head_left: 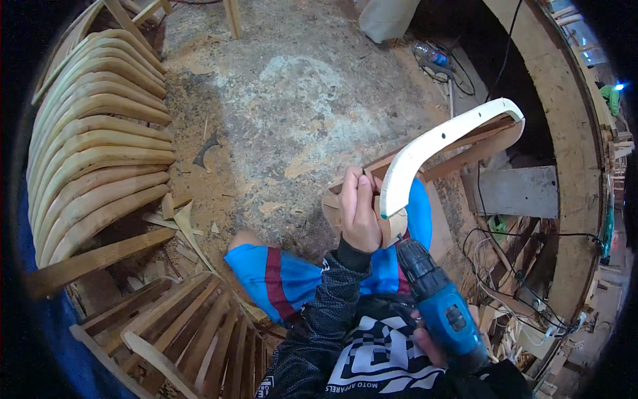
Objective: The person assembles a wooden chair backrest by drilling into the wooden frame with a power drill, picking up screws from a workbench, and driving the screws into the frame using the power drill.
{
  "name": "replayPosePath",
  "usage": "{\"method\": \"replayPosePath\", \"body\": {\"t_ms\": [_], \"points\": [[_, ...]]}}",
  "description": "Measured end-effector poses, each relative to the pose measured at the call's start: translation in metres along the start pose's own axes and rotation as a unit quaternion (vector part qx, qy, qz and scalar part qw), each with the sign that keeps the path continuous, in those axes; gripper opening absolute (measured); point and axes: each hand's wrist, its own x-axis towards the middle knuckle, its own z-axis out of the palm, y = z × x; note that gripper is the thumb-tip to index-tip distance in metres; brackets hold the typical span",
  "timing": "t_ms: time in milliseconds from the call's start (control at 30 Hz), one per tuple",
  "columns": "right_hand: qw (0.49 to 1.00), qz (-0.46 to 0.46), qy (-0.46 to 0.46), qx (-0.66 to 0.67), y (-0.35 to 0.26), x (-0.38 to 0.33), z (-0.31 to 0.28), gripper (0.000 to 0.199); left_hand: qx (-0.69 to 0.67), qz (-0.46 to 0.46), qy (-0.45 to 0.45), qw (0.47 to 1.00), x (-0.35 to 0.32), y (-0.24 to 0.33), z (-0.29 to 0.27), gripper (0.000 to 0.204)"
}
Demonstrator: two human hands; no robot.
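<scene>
A head-worn fisheye looks steeply down, close over the lap.

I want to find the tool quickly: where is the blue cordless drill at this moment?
In the head view the blue cordless drill is at lower right, gripped by the right hand, its nose pointing up at the curved wooden piece beside the left hand.

So the curved wooden piece (438, 143) was a pale, sanded arc with a couple of small dark holes along its face, rising up and away to the right from the left hand (359, 213), which gripped its lower end. The blue cordless drill (442, 302) sat in the right hand (428, 346), just below and right of the left one, its black chuck touching the piece's bottom end.
</scene>
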Motion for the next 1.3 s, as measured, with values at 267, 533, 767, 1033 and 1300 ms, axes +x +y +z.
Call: {"method": "replayPosePath", "body": {"t_ms": [267, 533, 767, 1033, 1300], "points": [[0.948, 0.229, -0.155, 0.157, -0.016, -0.008, -0.056, 0.034, 0.047, -0.011, 0.023, 0.999, 0.003, 0.014, 0.007, 0.025], [0.975, 0.059, -0.213, -0.037, -0.07, 0.037, -0.082, 0.044, 0.122, -0.025, 0.016, 0.992, -0.009, 0.012, -0.009, 0.024], [0.94, 0.082, -0.325, -0.061, -0.089, 0.072, -0.105, 0.049, 0.118, -0.057, 0.025, 0.991, -0.009, 0.02, -0.008, 0.023], [0.932, 0.011, -0.362, -0.026, -0.062, 0.104, -0.124, 0.041, 0.091, -0.088, -0.023, 0.992, -0.007, 0.021, -0.009, 0.022], [0.908, -0.052, -0.412, 0.052, -0.029, 0.129, -0.138, 0.046, -0.001, 0.005, -0.021, 1.0, -0.004, 0.009, -0.008, 0.017]]}}
